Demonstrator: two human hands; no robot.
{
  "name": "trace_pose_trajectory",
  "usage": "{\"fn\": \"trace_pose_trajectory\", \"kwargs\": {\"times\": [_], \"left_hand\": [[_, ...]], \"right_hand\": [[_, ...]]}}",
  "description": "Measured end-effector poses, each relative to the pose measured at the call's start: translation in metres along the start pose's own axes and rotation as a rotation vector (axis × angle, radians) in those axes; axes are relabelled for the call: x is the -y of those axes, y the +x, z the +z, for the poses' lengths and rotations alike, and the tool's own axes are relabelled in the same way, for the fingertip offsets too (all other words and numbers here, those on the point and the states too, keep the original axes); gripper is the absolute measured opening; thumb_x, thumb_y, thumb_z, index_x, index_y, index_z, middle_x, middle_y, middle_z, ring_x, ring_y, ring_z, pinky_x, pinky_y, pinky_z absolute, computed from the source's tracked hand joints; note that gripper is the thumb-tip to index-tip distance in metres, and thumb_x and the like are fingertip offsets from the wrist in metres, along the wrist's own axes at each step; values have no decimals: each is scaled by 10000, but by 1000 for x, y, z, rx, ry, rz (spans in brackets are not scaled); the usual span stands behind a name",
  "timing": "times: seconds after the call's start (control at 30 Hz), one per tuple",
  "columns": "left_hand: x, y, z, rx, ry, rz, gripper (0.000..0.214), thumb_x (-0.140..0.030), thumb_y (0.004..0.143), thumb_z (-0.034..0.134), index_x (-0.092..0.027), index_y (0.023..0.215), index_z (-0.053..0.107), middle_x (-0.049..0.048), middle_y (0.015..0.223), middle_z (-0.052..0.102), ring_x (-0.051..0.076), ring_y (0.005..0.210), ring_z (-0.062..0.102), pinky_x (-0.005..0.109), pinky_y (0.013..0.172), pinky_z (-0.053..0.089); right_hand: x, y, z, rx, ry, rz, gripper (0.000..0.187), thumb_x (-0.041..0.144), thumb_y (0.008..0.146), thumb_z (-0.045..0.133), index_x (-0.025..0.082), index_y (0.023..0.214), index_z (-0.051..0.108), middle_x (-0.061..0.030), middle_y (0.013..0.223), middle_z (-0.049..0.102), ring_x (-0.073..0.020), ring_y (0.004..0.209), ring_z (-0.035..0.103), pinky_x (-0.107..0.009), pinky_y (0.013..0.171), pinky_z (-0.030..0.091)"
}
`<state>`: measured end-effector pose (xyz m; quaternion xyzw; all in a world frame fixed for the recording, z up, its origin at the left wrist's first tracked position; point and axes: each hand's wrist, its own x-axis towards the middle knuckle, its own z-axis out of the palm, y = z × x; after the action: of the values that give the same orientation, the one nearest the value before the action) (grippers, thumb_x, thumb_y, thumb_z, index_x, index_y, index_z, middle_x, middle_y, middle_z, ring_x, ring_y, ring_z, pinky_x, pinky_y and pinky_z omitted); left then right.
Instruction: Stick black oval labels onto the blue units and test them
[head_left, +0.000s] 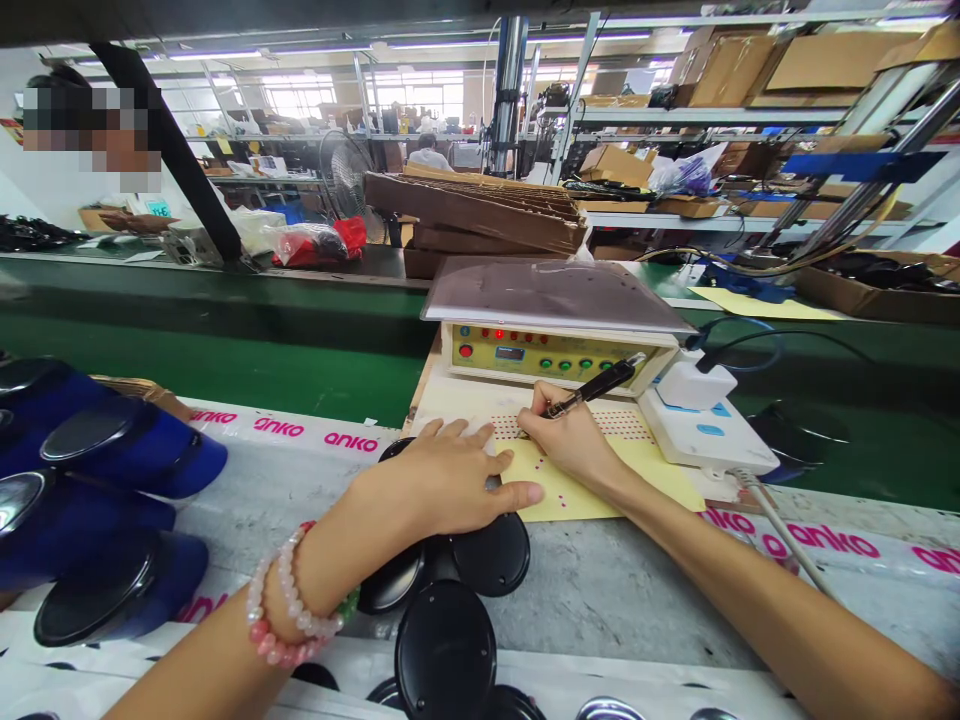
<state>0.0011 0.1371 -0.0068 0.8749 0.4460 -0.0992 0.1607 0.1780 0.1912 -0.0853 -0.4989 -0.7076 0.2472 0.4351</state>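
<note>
My right hand (571,437) grips a black pen (596,387), its tip down on a yellow sheet (592,488) printed with rows of red dots. My left hand (450,480) lies flat with fingers spread, resting partly on the sheet's left edge and partly on a round black disc-shaped part (491,553). A bead bracelet (289,610) circles my left wrist. More black round parts (445,650) lie below my left hand on the grey work surface.
A beige tester box with red and green buttons (551,350) sits behind the sheet; a white device with cable (709,425) stands to its right. Blue items with black round faces (97,500) pile at left. A green conveyor (225,370) runs behind. Another person stands far left.
</note>
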Motion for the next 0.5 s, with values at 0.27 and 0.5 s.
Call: {"fn": "trace_pose_trajectory", "kwargs": {"times": [0.27, 0.5], "left_hand": [[-1, 0, -1, -6, -24, -3, 714, -662, 933, 193, -199, 1361, 527, 189, 1517, 334, 410, 1393, 299, 587, 1110, 239], [0, 0, 0, -7, 8, 13, 685, -641, 942, 224, -193, 1358, 531, 191, 1512, 343, 412, 1381, 322, 589, 1102, 255]], "right_hand": [[-1, 0, -6, 3, 17, 19, 412, 354, 863, 645, 189, 604, 372, 83, 564, 358, -87, 494, 358, -217, 512, 320], [-2, -1, -5, 4, 3, 13, 415, 354, 862, 654, 187, 600, 379, 81, 559, 366, -92, 504, 370, -220, 519, 327]]}}
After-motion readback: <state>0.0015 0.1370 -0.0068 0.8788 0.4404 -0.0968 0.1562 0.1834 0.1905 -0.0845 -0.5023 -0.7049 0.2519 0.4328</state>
